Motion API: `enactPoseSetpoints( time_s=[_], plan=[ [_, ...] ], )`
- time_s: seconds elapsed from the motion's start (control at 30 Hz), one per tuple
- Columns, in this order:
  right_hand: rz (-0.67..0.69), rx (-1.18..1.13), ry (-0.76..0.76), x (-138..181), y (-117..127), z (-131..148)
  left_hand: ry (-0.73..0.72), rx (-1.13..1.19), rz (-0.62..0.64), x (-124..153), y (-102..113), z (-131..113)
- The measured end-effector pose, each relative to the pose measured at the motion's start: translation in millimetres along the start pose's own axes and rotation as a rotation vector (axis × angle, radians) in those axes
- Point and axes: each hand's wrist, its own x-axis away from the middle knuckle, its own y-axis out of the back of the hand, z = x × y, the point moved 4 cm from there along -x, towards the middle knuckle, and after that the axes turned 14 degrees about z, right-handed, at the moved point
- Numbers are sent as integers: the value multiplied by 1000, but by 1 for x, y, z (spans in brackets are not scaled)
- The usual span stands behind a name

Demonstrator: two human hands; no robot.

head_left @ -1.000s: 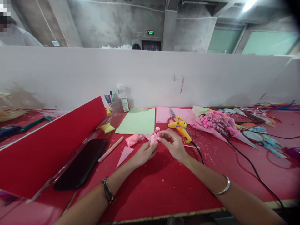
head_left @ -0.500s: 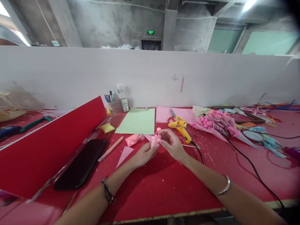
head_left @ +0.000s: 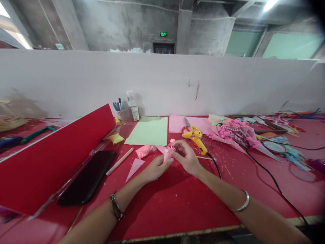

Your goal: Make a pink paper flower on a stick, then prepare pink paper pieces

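Observation:
Both my hands meet over the red table (head_left: 162, 203) around a small pink paper cone (head_left: 167, 153) topped with pink pom-poms. My left hand (head_left: 154, 167) grips the cone's lower part from below. My right hand (head_left: 186, 156) has its fingers curled against the cone's top, pinching at the pom-poms. A yellow glue gun (head_left: 196, 138) lies just beyond my right hand, with its black cord (head_left: 266, 173) running off to the right. A flat pink paper triangle (head_left: 135, 166) rests on the table left of my left hand.
A black phone (head_left: 87, 178) and a wooden stick (head_left: 120, 161) lie to the left, beside a slanted red board (head_left: 50, 159). Green paper (head_left: 149, 130), pink paper (head_left: 177, 122) and scissors (head_left: 187, 124) sit further back. Finished pink cones (head_left: 233, 134) are piled at right. A white partition (head_left: 162, 81) closes the back.
My right hand's fingers have closed in tighter on the cone's top, and both hands shifted slightly. A person seen at the far left a second ago has gone from view.

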Motion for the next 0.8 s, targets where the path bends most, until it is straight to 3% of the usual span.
enactPoseSetpoints(
  time_s=[0.2, 0.4, 0.6, 0.8],
  plan=[
    [2, -28, 18, -1, 1, 2, 6, 53, 26, 0, -2, 3],
    [5, -81, 0, -1, -2, -3, -139, -10, -92, -1, 1, -2],
    [22, -28, -5, -1, -3, -3, -27, -1, 57, -1, -5, 2],
    [14, 27, 12, 0, -2, -1, -25, 1, 22, 0, -4, 1]
  ],
)
